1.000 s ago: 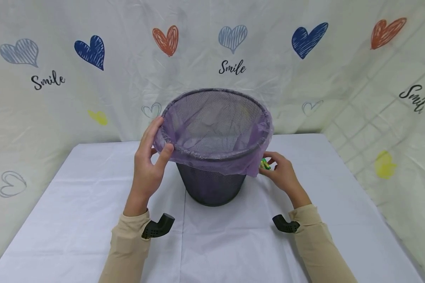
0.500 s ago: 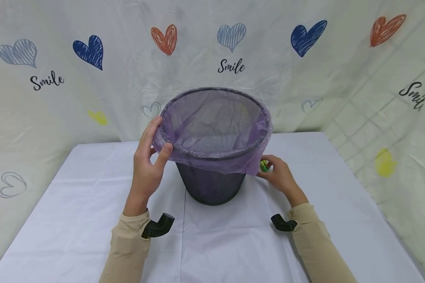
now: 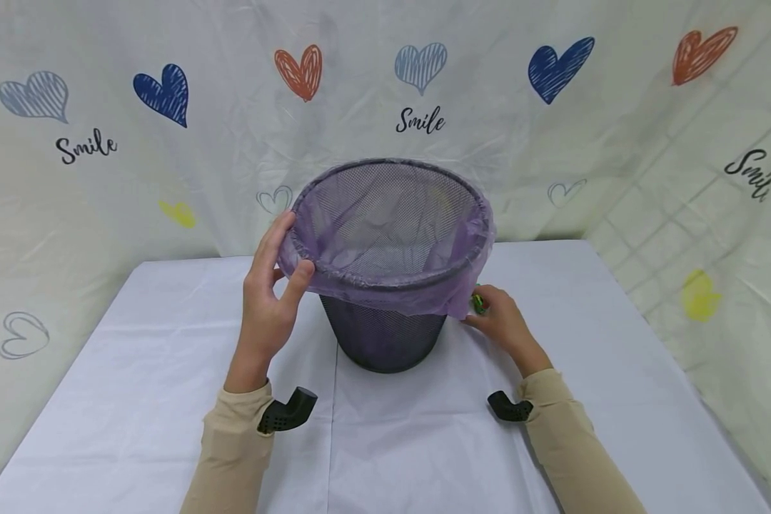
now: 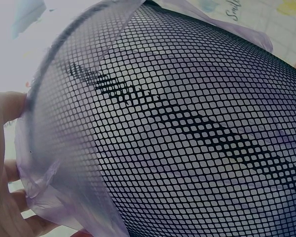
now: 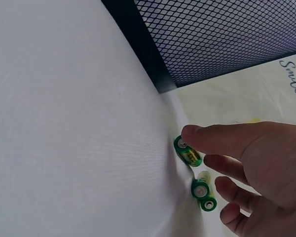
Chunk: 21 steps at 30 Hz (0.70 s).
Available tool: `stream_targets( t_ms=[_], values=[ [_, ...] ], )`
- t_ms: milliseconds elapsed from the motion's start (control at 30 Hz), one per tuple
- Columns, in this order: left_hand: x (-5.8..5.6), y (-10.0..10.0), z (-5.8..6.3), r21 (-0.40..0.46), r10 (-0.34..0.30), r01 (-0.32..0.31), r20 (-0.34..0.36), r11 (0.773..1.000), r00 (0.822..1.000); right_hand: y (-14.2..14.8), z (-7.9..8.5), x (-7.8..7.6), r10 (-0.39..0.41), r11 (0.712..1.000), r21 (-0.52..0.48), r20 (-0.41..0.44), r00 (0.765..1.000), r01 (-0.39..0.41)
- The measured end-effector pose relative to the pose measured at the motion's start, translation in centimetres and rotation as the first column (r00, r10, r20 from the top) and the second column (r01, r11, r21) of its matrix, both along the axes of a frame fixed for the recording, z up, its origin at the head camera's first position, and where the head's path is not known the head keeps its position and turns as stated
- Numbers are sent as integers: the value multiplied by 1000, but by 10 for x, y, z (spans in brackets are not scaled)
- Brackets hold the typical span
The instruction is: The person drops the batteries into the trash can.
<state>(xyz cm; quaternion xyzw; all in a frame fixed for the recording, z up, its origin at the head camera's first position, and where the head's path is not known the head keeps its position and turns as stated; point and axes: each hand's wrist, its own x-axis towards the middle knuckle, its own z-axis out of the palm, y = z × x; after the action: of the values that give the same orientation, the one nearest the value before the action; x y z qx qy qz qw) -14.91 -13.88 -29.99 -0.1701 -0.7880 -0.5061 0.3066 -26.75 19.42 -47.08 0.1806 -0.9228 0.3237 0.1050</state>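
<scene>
A black mesh wastebasket [image 3: 385,346] stands on the table, lined with a thin purple bin bag [image 3: 405,303] folded over its rim. My left hand [image 3: 268,307] grips the rim at the left through the bag, thumb toward the front. Low on the right side of the basket is my right hand [image 3: 502,321]. In the right wrist view its thumb and index finger close on a green battery [image 5: 190,155], which sits tilted close over the cloth. Two more green batteries, a nearer one [image 5: 201,189] and a smaller-looking one [image 5: 208,204], lie beside it below the curled fingers.
A white cloth [image 3: 167,371] covers the table. Behind it hangs a pale curtain [image 3: 360,121] printed with hearts and the word Smile. Black curved mounts, one on the left sleeve [image 3: 289,412] and one on the right sleeve [image 3: 509,407], stick out inward.
My right hand has shifted slightly left and downward beside the basket, and less of the green battery shows between its fingers. The left hand and the wastebasket have stayed put.
</scene>
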Motion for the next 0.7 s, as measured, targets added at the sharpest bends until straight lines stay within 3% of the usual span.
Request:
stream_targets(
  t_ms=[300, 700],
  values=[
    [0, 1, 0, 8, -6, 6, 0, 1000, 1000, -3, -8, -2, 9, 999, 45, -99, 995, -5],
    [0, 0, 0, -6, -2, 1, -23, 1000, 1000, -5, -7, 1, -27, 996, 81, -13, 1000, 28]
  ],
)
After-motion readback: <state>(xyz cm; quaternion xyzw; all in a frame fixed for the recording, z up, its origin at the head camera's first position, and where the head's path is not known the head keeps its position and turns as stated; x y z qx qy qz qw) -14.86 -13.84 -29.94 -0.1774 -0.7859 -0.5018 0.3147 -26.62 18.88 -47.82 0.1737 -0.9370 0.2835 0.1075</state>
